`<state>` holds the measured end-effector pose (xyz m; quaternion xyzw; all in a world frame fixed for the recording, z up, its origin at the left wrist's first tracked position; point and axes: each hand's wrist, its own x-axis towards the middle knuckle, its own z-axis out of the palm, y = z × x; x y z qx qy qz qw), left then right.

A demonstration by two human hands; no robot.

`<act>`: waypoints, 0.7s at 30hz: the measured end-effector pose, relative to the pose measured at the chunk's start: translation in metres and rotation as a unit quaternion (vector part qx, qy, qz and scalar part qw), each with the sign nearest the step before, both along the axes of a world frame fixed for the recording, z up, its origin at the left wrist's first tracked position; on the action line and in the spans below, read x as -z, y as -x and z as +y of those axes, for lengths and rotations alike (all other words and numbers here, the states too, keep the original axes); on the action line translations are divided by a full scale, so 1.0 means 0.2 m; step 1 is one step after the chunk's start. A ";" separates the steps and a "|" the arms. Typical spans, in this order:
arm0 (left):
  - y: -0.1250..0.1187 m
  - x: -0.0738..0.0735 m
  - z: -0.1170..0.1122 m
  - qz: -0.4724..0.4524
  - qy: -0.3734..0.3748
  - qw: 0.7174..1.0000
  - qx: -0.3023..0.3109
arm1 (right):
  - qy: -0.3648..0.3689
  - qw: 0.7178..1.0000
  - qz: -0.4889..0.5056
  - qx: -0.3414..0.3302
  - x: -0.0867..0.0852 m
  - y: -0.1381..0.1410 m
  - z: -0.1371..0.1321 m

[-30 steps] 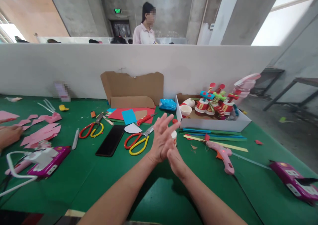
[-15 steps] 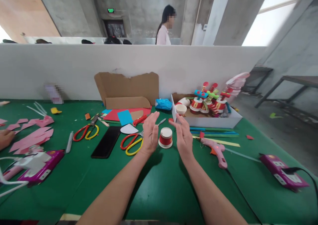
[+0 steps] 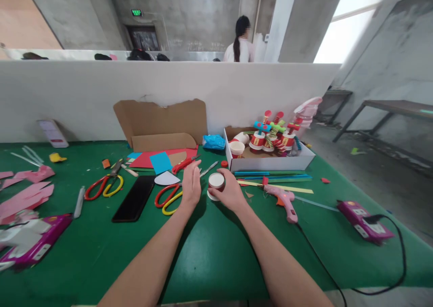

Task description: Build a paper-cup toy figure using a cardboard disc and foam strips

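A small red and white paper cup (image 3: pixel 216 181) stands upside down on the green table. From its right side my right hand (image 3: pixel 234 193) is closed around it, thumb in front. My left hand (image 3: pixel 191 188) is held to the left of the cup, apart from it, fingers straight and palm turned inward. Just beside that hand lie scissors (image 3: pixel 166 196) with red and yellow handles, partly covered by it. A white paper piece (image 3: pixel 167 178) and a red-handled tool (image 3: pixel 182 164) rest beyond them.
A white box (image 3: pixel 270 163) of cup figures stands at the back right. To my right lie a pink glue gun (image 3: pixel 287 203) and a purple power strip (image 3: pixel 363 221) with a cord. A black phone (image 3: pixel 133 199), more scissors (image 3: pixel 103 186) and pink paper (image 3: pixel 27 201) are leftward.
My right hand has moved in and taken hold of the cup. My left hand stays open beside it. The view has shifted slightly, and the person beyond the partition has turned away.
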<state>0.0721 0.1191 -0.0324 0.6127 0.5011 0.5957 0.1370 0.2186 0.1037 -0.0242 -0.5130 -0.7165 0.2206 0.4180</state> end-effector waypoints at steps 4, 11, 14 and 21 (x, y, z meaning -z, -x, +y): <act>0.01 0.01 0.02 -0.003 0.019 1.000 -0.010 | 0.002 1.000 0.002 0.018 0.04 0.02 0.02; 0.01 0.00 0.01 0.020 0.022 0.999 -0.012 | -0.012 0.997 -0.051 0.058 0.01 0.02 0.02; 0.00 -0.02 -0.01 0.042 0.010 0.999 -0.001 | 0.033 0.996 -0.057 0.068 0.01 0.02 0.02; -0.03 -0.03 -0.04 0.067 0.034 0.994 0.075 | 0.040 0.999 -0.009 0.016 0.10 0.03 0.06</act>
